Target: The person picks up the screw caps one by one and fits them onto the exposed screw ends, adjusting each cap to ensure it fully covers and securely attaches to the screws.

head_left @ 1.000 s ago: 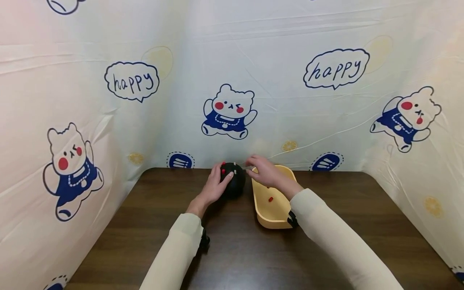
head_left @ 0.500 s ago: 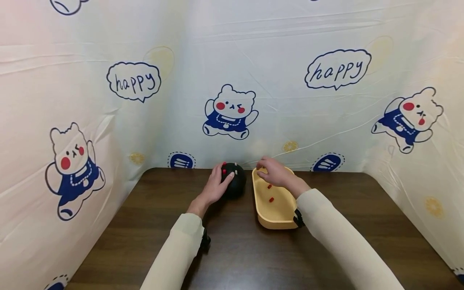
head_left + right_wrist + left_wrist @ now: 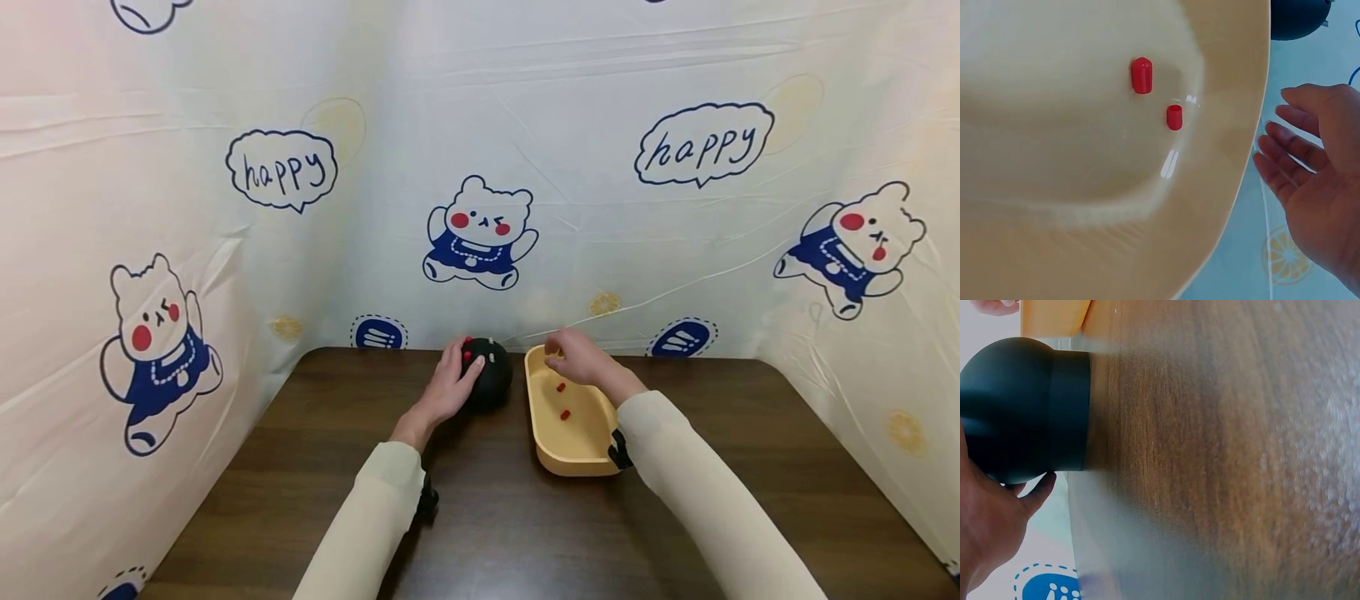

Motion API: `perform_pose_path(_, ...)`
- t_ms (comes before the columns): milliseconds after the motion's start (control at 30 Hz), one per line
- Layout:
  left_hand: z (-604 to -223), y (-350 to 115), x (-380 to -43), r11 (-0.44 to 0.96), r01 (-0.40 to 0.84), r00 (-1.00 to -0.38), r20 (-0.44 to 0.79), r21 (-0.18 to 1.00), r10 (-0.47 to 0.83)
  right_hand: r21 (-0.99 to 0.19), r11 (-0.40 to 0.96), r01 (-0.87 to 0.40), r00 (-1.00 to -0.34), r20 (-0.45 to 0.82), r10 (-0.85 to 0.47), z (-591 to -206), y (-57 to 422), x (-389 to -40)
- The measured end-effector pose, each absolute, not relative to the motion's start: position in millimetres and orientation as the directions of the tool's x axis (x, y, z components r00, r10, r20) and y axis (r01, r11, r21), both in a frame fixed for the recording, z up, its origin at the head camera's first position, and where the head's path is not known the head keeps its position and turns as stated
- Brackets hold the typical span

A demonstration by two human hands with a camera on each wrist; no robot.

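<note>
My left hand (image 3: 446, 390) holds a black ball-shaped object (image 3: 492, 390), its thumb and fingers spread round the side. In the left wrist view the black object (image 3: 1029, 409) shows a round body on a flat, straight-sided base. Red caps (image 3: 467, 355) and short metal pins (image 3: 491, 358) stick out of its top. My right hand (image 3: 581, 360) hovers at the far end of a yellow container (image 3: 573, 467). In the right wrist view that hand (image 3: 1329, 181) is loosely bent with nothing in it. Two small red caps (image 3: 1142, 75) lie inside the container.
The brown wooden table (image 3: 480, 533) ends at a printed curtain (image 3: 480, 125), which hangs behind it and on both sides. The yellow container stands just right of the black object.
My right hand has moved right, from beside the black object to over the container's far end. My left hand stays on the black object. The view has shifted slightly.
</note>
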State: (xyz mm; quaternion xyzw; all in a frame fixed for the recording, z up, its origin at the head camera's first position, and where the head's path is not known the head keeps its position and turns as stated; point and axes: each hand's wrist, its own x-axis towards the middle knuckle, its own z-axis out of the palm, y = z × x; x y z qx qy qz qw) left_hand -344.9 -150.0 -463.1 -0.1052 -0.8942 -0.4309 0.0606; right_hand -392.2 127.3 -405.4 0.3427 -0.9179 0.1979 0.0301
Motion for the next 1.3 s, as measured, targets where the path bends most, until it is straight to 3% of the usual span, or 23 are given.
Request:
perform_pose_path(367, -467, -151, -345, 0.597, 0.231, -0.973, 0.197, 0.768, 0.123, -0.332, 0.726, -0.602, -0.79, 0.112, -0.603, -409, 132, -398)
perform_pose_path(867, -463, -150, -343, 0.602, 0.212, -0.977, 0.18, 0.77, 0.114, -0.336, 0.81, -0.481, -0.829, -0.127, -0.545, -405, 130, -405)
perform_pose_path(1300, -462, -148, -343, 0.612, 0.215, -0.976, 0.18, 0.761, 0.119, -0.364, 0.888, -0.283, -0.853, -0.329, -0.406, -410, 123, -405)
